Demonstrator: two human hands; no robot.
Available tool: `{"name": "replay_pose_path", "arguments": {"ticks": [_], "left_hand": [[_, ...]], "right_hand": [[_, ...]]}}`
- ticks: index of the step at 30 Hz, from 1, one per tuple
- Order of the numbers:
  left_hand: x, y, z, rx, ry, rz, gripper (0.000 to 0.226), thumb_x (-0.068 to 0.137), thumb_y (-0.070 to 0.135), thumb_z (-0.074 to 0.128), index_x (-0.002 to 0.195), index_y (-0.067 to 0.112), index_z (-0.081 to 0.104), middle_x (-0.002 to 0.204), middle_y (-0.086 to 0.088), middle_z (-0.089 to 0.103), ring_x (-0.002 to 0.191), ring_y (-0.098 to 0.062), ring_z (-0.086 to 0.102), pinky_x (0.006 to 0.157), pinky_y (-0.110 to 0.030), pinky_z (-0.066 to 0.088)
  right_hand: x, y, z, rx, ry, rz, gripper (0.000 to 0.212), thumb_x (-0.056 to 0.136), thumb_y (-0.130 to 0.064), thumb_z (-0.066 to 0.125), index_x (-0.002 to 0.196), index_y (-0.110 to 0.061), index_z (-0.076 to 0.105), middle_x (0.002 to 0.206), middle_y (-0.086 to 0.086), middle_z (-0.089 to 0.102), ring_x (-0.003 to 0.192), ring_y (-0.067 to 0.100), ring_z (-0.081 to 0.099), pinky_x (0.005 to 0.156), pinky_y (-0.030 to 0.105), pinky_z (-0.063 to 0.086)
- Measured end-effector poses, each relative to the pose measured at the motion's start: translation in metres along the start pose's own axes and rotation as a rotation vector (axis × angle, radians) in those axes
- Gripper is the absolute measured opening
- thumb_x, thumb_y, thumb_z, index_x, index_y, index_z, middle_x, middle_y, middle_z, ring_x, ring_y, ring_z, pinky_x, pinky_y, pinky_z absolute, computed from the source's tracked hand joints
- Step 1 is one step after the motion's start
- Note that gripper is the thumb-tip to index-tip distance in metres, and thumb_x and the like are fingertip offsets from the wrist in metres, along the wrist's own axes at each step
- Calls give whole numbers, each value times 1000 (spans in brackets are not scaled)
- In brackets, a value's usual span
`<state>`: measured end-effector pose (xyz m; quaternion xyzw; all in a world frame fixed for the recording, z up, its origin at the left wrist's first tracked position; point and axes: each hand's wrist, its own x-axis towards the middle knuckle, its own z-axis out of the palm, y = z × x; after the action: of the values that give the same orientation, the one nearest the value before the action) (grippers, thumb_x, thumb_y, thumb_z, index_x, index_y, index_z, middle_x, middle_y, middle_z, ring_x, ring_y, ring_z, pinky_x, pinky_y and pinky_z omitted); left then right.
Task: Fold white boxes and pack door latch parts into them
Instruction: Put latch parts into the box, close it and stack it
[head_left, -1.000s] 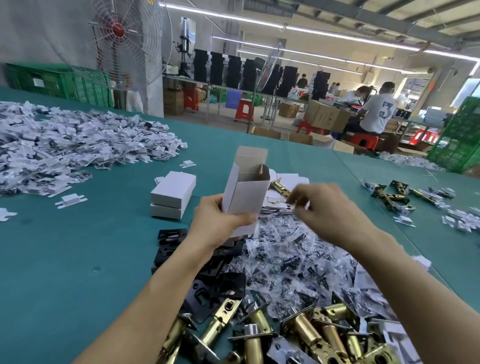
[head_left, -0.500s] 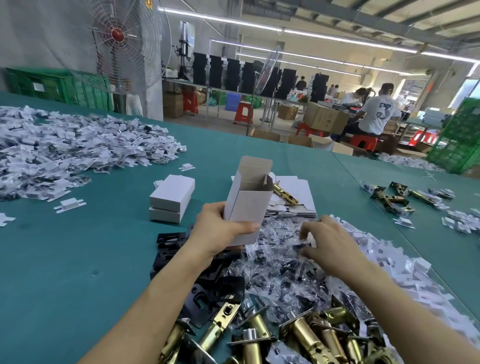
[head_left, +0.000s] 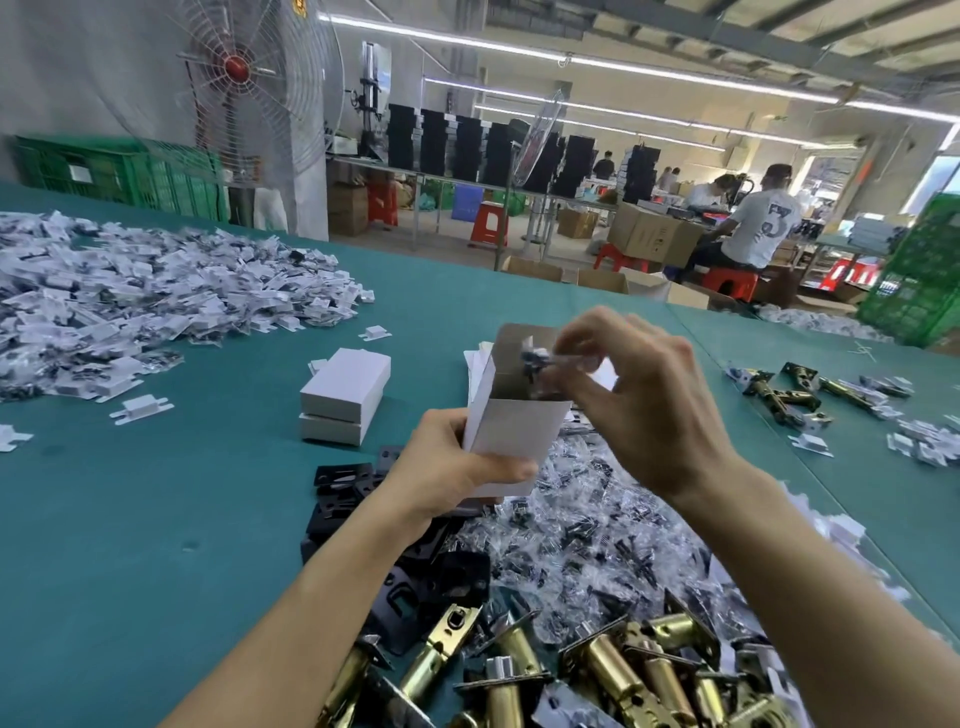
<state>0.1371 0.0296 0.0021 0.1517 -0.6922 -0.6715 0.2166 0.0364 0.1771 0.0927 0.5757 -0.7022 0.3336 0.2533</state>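
While our left hand (head_left: 457, 467) grips the open white box (head_left: 514, 431) upright above the green bench (head_left: 156, 519), thumb across its front and fingers curled round it, our right hand (head_left: 649, 400) pinches a small clear screw bag (head_left: 540, 364) at the box's open top, other fingers spread. Under the hands we see a heap of screw bags (head_left: 597, 530), black strike plates (head_left: 343, 483) just left of it, and brass latch bolts (head_left: 623, 670) nearest us. Two closed white boxes (head_left: 345, 395) sit stacked left of the held one.
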Motion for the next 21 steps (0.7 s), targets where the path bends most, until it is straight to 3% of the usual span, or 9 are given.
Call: {"name": "replay_pose_path", "arguments": {"ticks": [2,6,9,13,17,19,21], "left_hand": [[-2,3,1,-42,-57,13,24,64,10,90,85,17,80,79,-1,75,62,-10,68,51,-17,49],[-2,4,1,-35,-68,44,31,60,16,90,89,20,80,87,-3,77,75,-12,72,60,-19,54],[-1,3,-1,-38,-53,52,31,60,16,90,89,20,80,86,-2,77,75,-11,72,60,-21,54],[-1,3,0,-40,-53,55,28,62,14,91,86,22,80,84,0,77,75,-11,72,59,-20,54],[-1,2,0,-26,-53,56,23,71,2,88,84,19,79,79,2,75,71,-9,70,59,-21,54],[-2,2,1,-25,-54,59,25,73,1,86,92,15,79,82,0,75,74,-11,70,62,-23,54],[-4,4,1,-57,-57,47,26,73,1,86,95,13,78,85,-4,76,75,-14,71,60,-25,54]], "right_hand": [[1,0,5,-68,-5,-46,10,83,-22,76,87,-18,68,79,5,62,77,28,58,64,41,48],[0,-1,9,105,-45,57,8,79,-25,81,83,-22,75,75,-11,54,78,22,53,66,33,42],[2,1,7,133,-120,54,7,83,-30,75,87,-26,79,80,-15,63,84,19,48,72,34,42],[2,0,4,11,-287,65,34,90,-50,51,96,-31,78,91,-10,51,93,14,39,82,34,38],[-1,-3,-3,-95,-531,108,63,84,-74,20,104,-42,72,99,-7,43,98,17,34,90,39,33],[-4,1,-4,-155,-558,62,60,84,-74,24,115,-44,67,106,-9,42,103,16,33,94,37,31],[-8,5,-4,-107,-413,16,42,90,-57,51,124,-37,65,115,-9,42,108,15,38,97,32,35]]}}
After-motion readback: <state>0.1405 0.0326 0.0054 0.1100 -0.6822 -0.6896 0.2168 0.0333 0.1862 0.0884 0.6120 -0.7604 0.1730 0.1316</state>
